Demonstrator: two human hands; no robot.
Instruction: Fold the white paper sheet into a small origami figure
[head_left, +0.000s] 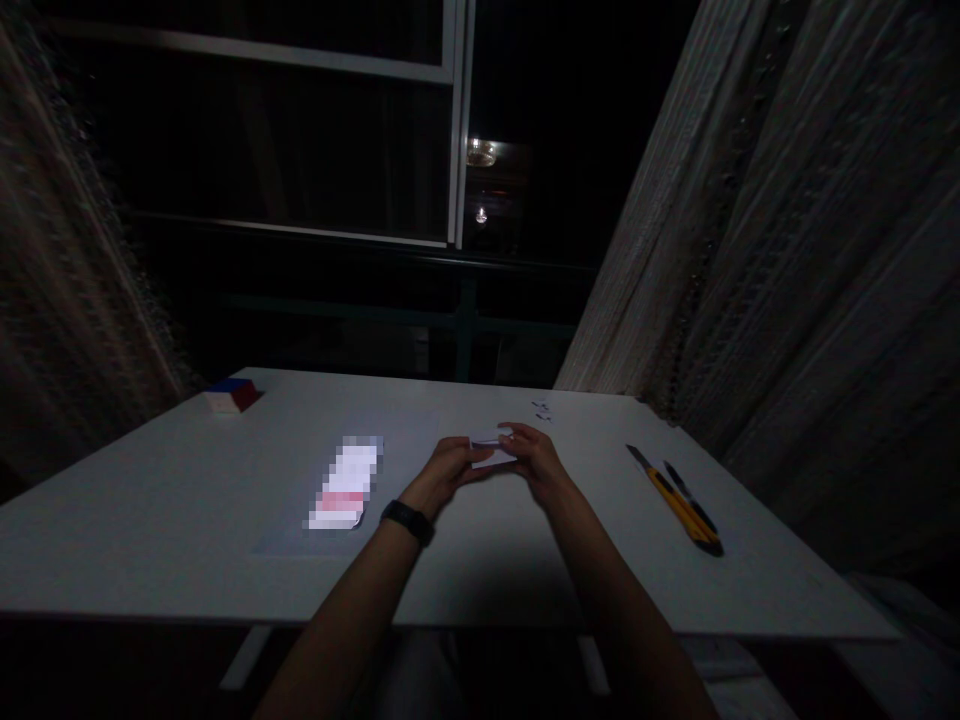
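Between my two hands, above the middle of the white table [480, 560], is a small folded piece of white paper [493, 457]. My left hand [450, 462] grips its left side, with the thumb lying along the near face. On the other side my right hand [534, 452] is closed on the paper's right part, its fingers bent over the top edge. A dark band [409, 521] circles my left wrist. Dim light hides the exact folds and some fingertips.
Left of my hands lies a lit phone [346, 485] on a pale sheet [281, 535]. A coloured cube [231, 395] sits at the far left. To the right are a yellow box cutter [675, 502] and a dark pen [688, 492]. Small dark-marked bits [541, 411] lie behind my hands.
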